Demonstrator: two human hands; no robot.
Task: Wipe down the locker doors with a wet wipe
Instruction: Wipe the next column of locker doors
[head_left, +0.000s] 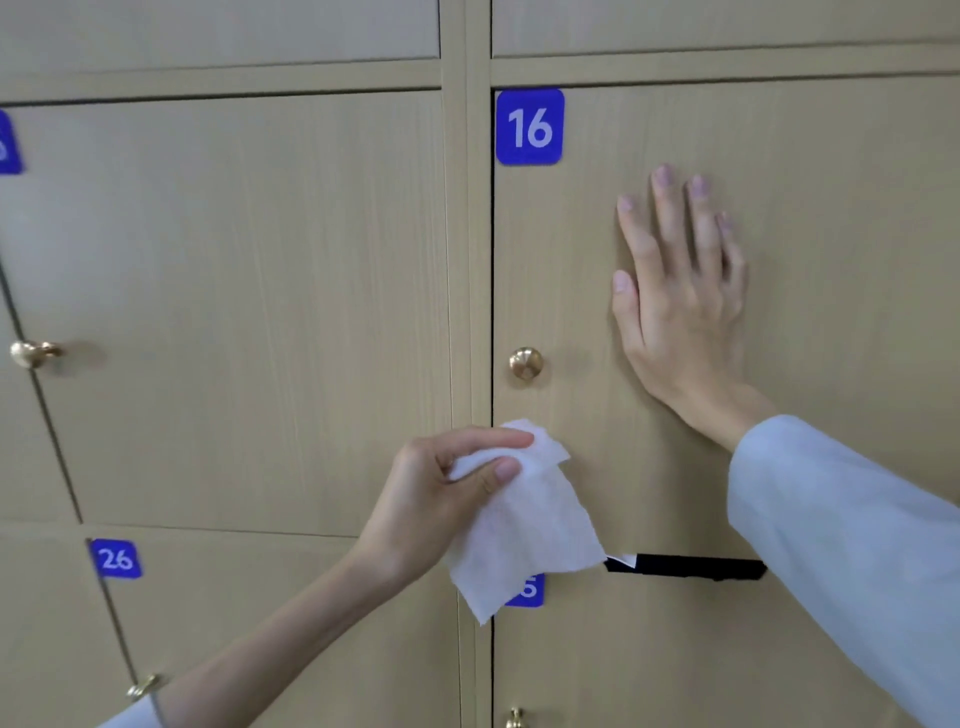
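A light wooden locker door (831, 234) carries a blue label 16 (529, 127) and a brass knob (525, 364). My right hand (680, 312) lies flat on this door with straight fingers, to the right of the knob. My left hand (441, 493) pinches a white wet wipe (524, 530) between thumb and fingers. The wipe hangs down just below the knob, near the door's lower left corner, and covers part of the blue label (530, 592) of the door beneath.
The neighbouring locker door (234, 312) on the left has its own brass knob (32, 353). Below it is door 26 (115, 558). A black strip (685, 566) lies along the gap under door 16. More knobs show at the bottom edge.
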